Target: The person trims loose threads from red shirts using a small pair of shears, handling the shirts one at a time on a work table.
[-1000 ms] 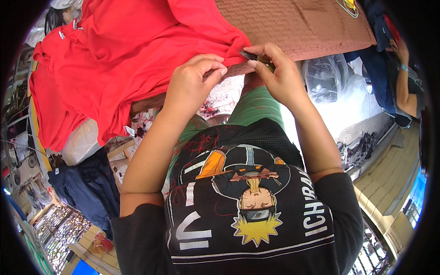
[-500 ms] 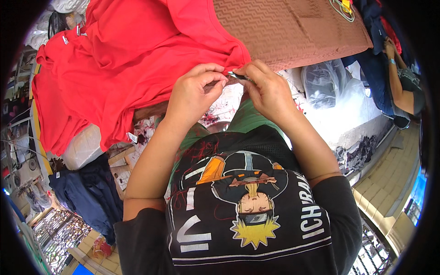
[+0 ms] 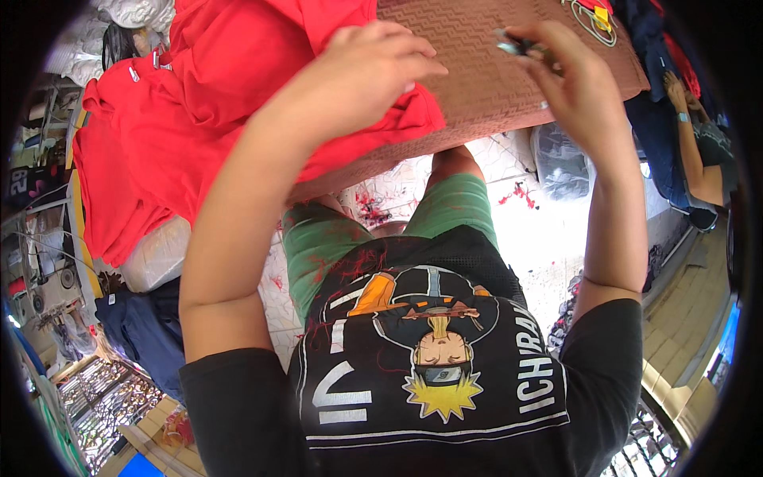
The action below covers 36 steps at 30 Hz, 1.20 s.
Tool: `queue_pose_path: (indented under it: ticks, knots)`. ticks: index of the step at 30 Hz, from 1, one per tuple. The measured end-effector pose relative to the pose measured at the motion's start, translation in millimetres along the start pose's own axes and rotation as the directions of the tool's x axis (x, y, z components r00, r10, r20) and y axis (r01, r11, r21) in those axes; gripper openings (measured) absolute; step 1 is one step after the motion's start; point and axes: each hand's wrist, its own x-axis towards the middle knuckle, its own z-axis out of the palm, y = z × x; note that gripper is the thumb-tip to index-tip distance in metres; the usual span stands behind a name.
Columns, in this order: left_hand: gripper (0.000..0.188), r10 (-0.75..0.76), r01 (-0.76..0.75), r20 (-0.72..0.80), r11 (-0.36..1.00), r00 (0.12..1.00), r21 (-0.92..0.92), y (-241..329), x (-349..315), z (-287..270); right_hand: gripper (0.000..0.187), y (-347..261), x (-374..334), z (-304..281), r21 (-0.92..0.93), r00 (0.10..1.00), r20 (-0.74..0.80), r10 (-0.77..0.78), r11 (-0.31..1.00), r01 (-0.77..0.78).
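Note:
A bright red garment (image 3: pixel 214 119) lies spread over the left part of a brown patterned surface (image 3: pixel 477 87). My left hand (image 3: pixel 372 70) is over the garment's right side, its fingers stretched out and apart with nothing seen in them. Well to the right, over the brown surface, my right hand (image 3: pixel 574 75) is closed around small dark thread snips (image 3: pixel 520 45) with pale metal tips pointing left. The snips are a little blurred and stay clear of the cloth.
Clear plastic bags (image 3: pixel 563 163) sit beyond the brown surface's near edge. Dark blue cloth (image 3: pixel 147 322) hangs at the lower left. Red thread scraps (image 3: pixel 369 208) litter the tiled floor. At the far right, another person's arm (image 3: pixel 691 147) reaches toward dark cloth.
Both hands have moved apart and farther up from the garment's near edge. My right hand has carried the snips up and right; my left hand has opened.

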Motion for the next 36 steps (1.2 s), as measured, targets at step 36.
queue_pose_path:
  ticks: [36]
  knots:
    - [0.028,-0.313,0.224,-0.368,0.938,0.875,-0.266,57,-65,-2,0.029,-40,-12,113,0.778,0.663,0.628,0.406,-0.305,-0.549]
